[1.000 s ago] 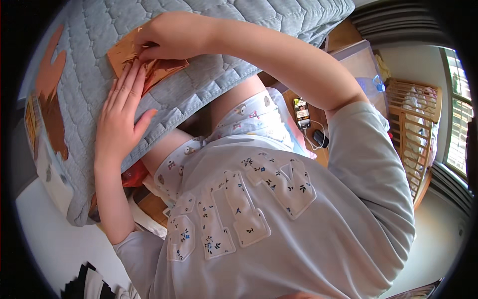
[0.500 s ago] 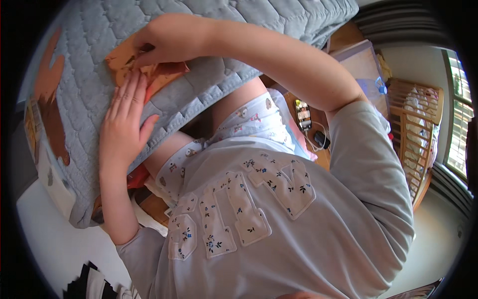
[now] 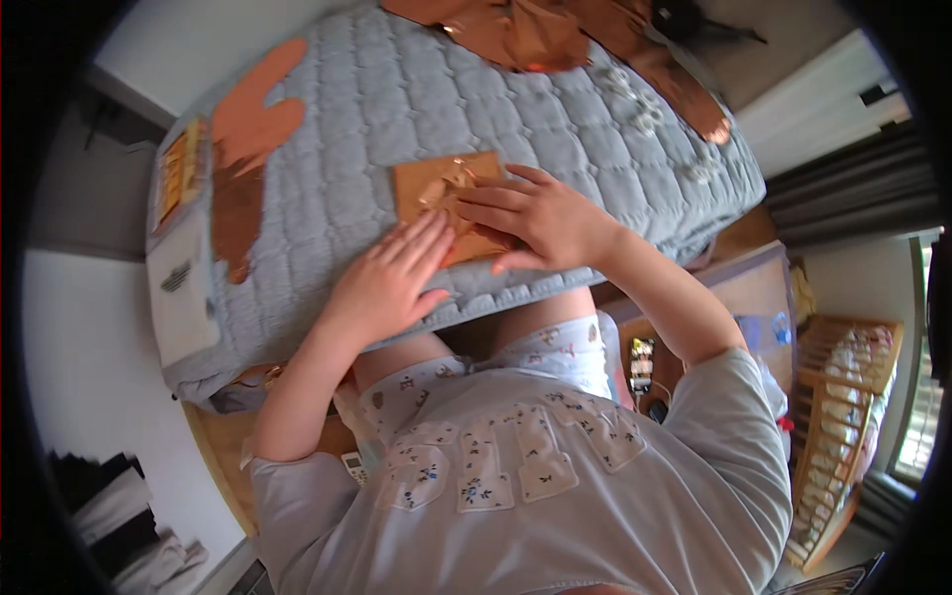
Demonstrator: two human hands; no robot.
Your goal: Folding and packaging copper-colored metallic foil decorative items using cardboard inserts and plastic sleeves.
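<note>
A square, copper-orange sheet with a shiny, crinkled foil patch lies on the grey quilted mattress in front of me. My left hand rests on its lower left part, fingers stretched out and laid flat together. Over its right side spreads my right hand, fingers extended and thumb apart near the lower edge. Both hands are open and cover much of the sheet, so the foil under the fingers is hidden.
A limp, flat copper foil balloon lies to the left, beside a white pad and a yellow packet. More copper foil spreads across the far side. A phone lies below at right, near a wooden crib.
The view has tilted up, showing more of the mattress. My right hand was bent with curled fingers at the sheet; now its fingers are spread on it. The sheet lies flatter and squarer.
</note>
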